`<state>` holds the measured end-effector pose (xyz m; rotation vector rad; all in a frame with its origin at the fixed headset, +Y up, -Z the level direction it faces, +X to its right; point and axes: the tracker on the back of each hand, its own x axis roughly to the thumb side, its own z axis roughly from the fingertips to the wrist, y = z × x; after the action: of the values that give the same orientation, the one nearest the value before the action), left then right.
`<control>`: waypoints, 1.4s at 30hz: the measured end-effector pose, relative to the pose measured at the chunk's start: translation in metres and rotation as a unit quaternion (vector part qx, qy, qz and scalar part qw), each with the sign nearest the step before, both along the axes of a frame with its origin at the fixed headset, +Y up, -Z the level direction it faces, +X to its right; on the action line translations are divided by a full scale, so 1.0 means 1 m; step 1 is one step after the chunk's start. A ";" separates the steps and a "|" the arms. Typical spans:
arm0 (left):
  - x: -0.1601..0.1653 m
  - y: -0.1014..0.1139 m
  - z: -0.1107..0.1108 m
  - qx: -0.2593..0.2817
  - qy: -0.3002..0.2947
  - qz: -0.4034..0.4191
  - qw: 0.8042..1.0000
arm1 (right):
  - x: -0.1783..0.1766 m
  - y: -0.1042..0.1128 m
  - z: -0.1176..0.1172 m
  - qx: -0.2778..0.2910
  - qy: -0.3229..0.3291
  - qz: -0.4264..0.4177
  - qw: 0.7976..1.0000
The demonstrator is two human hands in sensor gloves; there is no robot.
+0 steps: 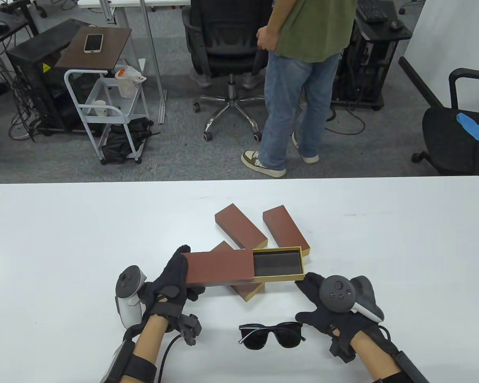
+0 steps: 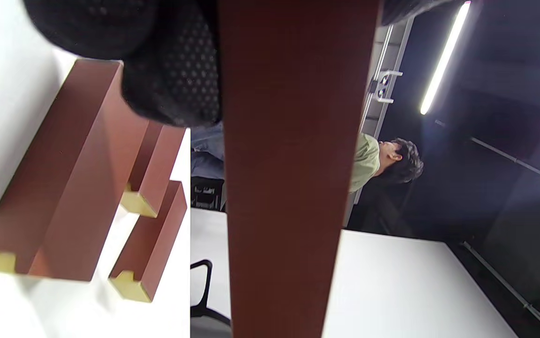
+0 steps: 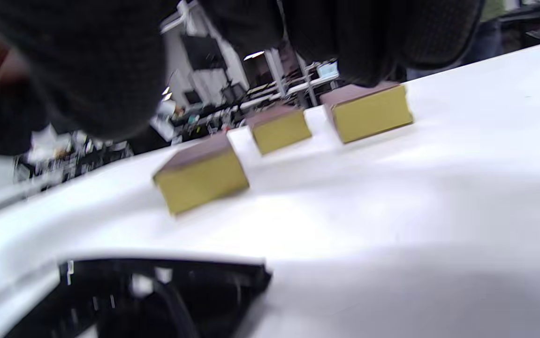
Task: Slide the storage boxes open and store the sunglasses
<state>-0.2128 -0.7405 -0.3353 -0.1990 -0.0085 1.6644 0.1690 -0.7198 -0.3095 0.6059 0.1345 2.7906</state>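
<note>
Office floor behind: grey carpet, a rolling chair (image 1: pixel 227 52), a person standing (image 1: pixel 299 79) beyond the far edge of the white table (image 1: pixel 64 239).

On the table: three closed brown storage boxes (image 1: pixel 241 227) fanned out near centre. A fourth, the open box (image 1: pixel 245 267), is held above them. Its long axis runs left-right across the table view; the sleeve sits on the left, and the gold-edged drawer (image 1: pixel 278 264) is slid out to the right, dark lining facing up.

Left hand (image 1: pixel 175 279): fingers and thumb curled round the sleeve's left end, carrying the box clear of the table.

Right hand (image 1: pixel 323 303): just off the drawer's right end, fingers relaxed and spread, holding nothing that I can see.

Sunglasses (image 1: pixel 272 335): flat on the table at the near edge, between the wrists, lenses side by side left-right, so roughly parallel to the box.

Risks, as I judge them:
- Drawer is only part way out; the sunglasses may catch on the sleeve mouth.
- Box is gripped at one end only; pressing downward on the drawer could tip it or drag the drawer fully free.
</note>
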 end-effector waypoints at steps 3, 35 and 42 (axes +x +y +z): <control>-0.005 0.000 0.000 0.003 0.006 0.002 1.000 | -0.024 -0.006 0.006 0.030 0.034 0.037 0.998; -0.021 -0.013 -0.001 -0.010 0.037 -0.040 0.998 | -0.066 0.014 0.022 0.136 0.101 0.122 0.978; -0.021 -0.013 0.000 -0.015 0.042 -0.047 0.998 | -0.052 0.092 0.020 0.190 0.088 0.133 0.969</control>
<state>-0.2340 -0.7536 -0.3355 -0.1501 0.0884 1.5792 0.1171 -0.6276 -0.2898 0.9931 -0.3171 3.0397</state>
